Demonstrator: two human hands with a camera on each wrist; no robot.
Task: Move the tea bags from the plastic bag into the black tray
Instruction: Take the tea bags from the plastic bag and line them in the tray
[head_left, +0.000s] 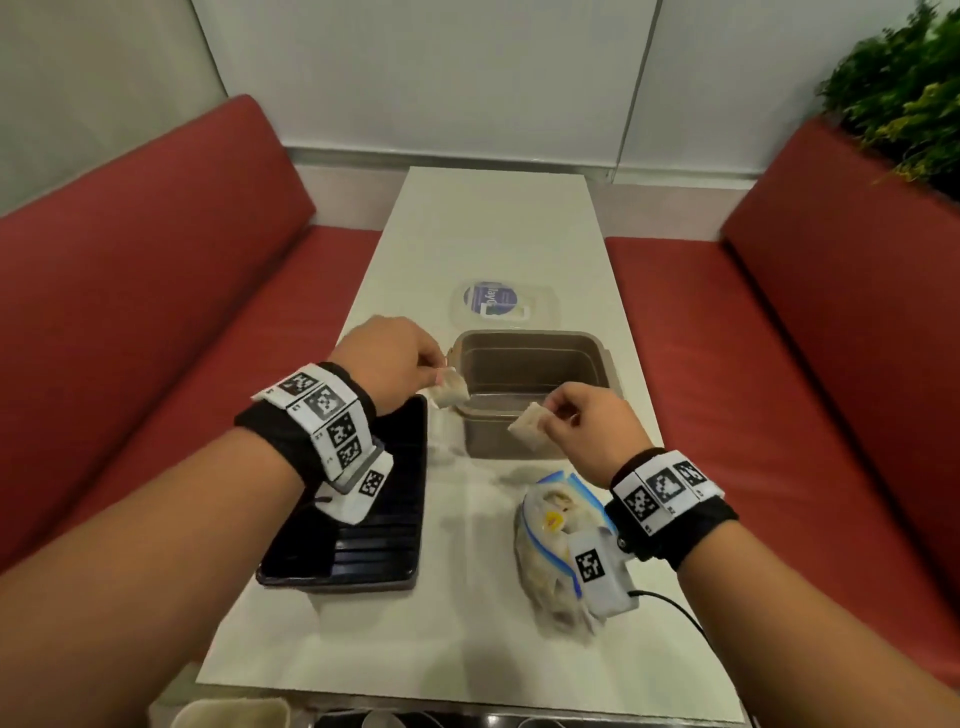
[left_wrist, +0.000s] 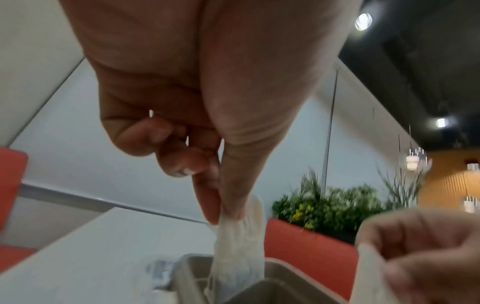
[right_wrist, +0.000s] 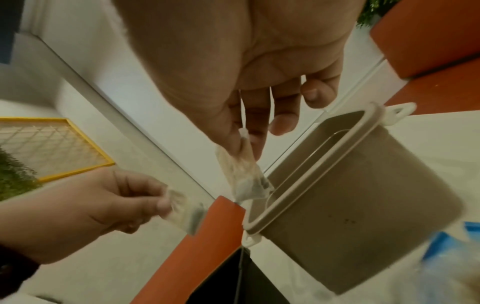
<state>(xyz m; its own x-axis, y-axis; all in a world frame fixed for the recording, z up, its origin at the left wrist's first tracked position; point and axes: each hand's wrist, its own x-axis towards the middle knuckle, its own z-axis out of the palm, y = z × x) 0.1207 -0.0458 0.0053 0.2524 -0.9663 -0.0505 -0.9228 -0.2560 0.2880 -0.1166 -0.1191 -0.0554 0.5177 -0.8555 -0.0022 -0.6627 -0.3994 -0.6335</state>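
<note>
While each hand pinches one tea bag by its top edge so it dangles free, left hand (head_left: 387, 358) has its tea bag (head_left: 451, 393) at the black tray (head_left: 363, 551)'s far corner, right hand (head_left: 592, 421) holds another tea bag (head_left: 530, 422) over the grey tub (head_left: 535, 364) that's kinda in the way, plastic bag (head_left: 550, 540) sits below, lid (head_left: 505, 304) behind

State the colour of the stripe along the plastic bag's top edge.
Blue; the plastic bag shows it best in the head view.
</note>
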